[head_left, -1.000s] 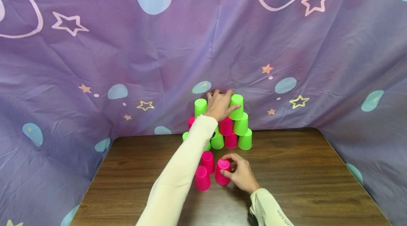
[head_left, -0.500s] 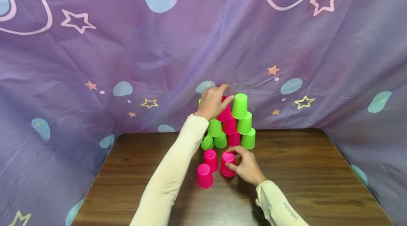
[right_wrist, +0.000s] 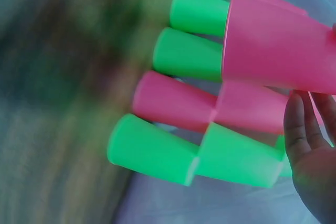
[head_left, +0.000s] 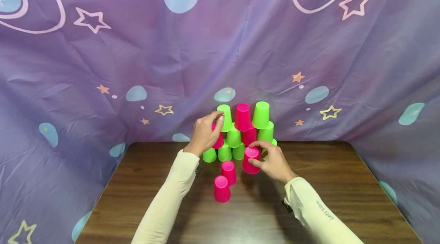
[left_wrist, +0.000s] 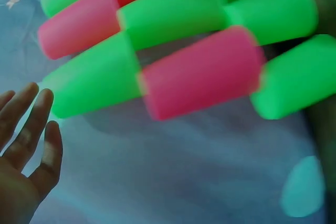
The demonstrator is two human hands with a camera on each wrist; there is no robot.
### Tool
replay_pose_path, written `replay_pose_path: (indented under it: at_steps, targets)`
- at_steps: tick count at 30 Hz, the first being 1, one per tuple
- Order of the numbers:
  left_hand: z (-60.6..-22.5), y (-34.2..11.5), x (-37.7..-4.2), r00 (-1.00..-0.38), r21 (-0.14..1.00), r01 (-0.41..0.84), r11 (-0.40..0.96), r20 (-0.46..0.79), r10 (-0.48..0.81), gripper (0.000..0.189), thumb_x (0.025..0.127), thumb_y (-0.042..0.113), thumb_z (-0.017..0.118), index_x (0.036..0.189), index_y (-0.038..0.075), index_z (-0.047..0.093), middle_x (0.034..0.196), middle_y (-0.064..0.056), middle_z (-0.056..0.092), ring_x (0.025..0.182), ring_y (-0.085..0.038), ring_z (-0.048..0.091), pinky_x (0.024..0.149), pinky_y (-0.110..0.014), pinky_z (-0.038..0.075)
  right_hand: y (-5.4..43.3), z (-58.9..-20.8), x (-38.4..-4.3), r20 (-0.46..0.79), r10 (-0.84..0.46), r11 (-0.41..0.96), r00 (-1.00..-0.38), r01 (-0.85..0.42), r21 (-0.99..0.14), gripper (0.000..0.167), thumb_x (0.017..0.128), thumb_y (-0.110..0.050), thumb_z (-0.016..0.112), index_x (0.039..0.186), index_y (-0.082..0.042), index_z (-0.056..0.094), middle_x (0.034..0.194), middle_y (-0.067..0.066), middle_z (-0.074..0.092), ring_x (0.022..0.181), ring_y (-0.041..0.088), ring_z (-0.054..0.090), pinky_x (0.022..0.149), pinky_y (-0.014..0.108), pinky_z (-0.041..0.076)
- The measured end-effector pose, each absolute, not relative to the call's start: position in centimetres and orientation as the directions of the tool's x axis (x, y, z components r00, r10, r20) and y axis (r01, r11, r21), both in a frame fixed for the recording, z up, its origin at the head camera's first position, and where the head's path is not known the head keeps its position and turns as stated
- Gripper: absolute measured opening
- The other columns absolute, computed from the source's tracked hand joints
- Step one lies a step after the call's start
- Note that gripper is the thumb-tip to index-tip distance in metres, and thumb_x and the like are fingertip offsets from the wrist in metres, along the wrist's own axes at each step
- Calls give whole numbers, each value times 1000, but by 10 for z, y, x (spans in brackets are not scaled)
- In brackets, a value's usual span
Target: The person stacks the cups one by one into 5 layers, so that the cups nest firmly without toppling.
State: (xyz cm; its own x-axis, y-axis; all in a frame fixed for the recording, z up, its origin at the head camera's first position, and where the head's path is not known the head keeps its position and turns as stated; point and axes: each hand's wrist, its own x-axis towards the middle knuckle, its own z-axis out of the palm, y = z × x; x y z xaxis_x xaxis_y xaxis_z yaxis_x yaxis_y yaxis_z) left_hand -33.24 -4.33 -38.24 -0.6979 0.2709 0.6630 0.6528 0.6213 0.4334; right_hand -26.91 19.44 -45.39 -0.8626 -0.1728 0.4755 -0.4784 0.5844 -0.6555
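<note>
Upside-down cups stand stacked in rows at the back of the table, with a green cup, a pink cup and another green cup on top. My left hand is beside the top-left green cup, fingers loosely extended and holding nothing; in the left wrist view its fingertips are right by that cup's narrow end. With thumb and fingers, my right hand grips an upside-down pink cup in front of the stack. That held cup looks large in the right wrist view and hides part of the stack.
Two more pink cups, a nearer one and a farther one, stand upside down on the brown wooden table in front of the stack. A purple patterned cloth hangs close behind the cups.
A pink cup now stands in the middle of the top row; my left hand has let go of it and drawn back left. My right hand has lifted its pink cup toward the stack.
</note>
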Motion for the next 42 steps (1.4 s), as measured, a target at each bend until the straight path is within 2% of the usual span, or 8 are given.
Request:
replay_pose_path:
  at_steps: [4, 11, 17, 22, 26, 34, 38, 42]
  targets:
    - [-409, -59, -319, -737, 471, 626, 622, 618, 274, 30, 101, 24, 55, 119, 7, 70, 113, -10, 77, 105, -26, 73, 93, -41, 58, 199, -436, -276, 478, -194, 595, -856, -491, -636, 42, 70, -7, 87, 109, -8, 71, 102, 5, 74, 86, 15, 64, 70, 24, 54]
    - [-448, -72, -293, -805, 530, 567, 631, 517, 290, 24, 99, 23, 59, 116, 11, 71, 105, -6, 77, 96, -19, 73, 86, -37, 59, 204, -409, -286, 472, -236, 589, -849, -511, -626, 41, 72, -8, 87, 110, -8, 71, 105, 7, 74, 88, 17, 64, 70, 22, 54]
    - [-474, -74, -269, -835, 569, 544, 617, 438, 332, 22, 96, 25, 63, 112, 11, 70, 104, -3, 75, 99, -18, 71, 87, -35, 58, 206, -388, -295, 457, -256, 582, -852, -513, -631, 41, 75, -10, 86, 112, -7, 71, 107, 8, 74, 92, 20, 65, 73, 33, 58]
    - [-494, -75, -256, -859, 578, 512, 636, 348, 375, 31, 94, 32, 67, 116, 11, 68, 113, -5, 75, 108, -21, 71, 94, -40, 56, 209, -365, -304, 462, -267, 581, -845, -524, -622, 40, 75, -10, 85, 112, -7, 71, 104, 9, 73, 94, 20, 64, 74, 39, 59]
    - [-505, -75, -251, -863, 577, 503, 643, 308, 400, 38, 91, 36, 70, 118, 10, 67, 116, -7, 73, 109, -23, 70, 94, -40, 56, 211, -345, -311, 479, -263, 584, -838, -533, -612, 38, 75, -10, 85, 111, -7, 72, 103, 10, 73, 92, 17, 62, 72, 32, 57]
    - [-515, -77, -244, -853, 551, 520, 653, 292, 433, 47, 82, 41, 80, 117, 13, 66, 112, 0, 73, 101, -18, 71, 86, -31, 57, 216, -315, -322, 438, -313, 616, -843, -531, -582, 36, 79, -14, 84, 112, -9, 70, 101, 8, 72, 91, 16, 61, 76, 33, 57]
    - [-518, -78, -242, -851, 552, 522, 651, 289, 438, 49, 78, 37, 85, 117, 14, 66, 113, 2, 73, 103, -17, 70, 88, -31, 57, 218, -302, -326, 425, -326, 630, -845, -529, -569, 36, 80, -16, 83, 113, -8, 69, 102, 9, 72, 91, 19, 63, 77, 33, 56]
    - [-519, -81, -241, -856, 568, 515, 642, 294, 426, 48, 78, 30, 86, 118, 12, 66, 111, 2, 73, 102, -17, 70, 88, -31, 57, 217, -292, -331, 450, -279, 626, -848, -516, -585, 36, 80, -13, 83, 113, -7, 70, 102, 12, 72, 87, 21, 64, 73, 23, 55]
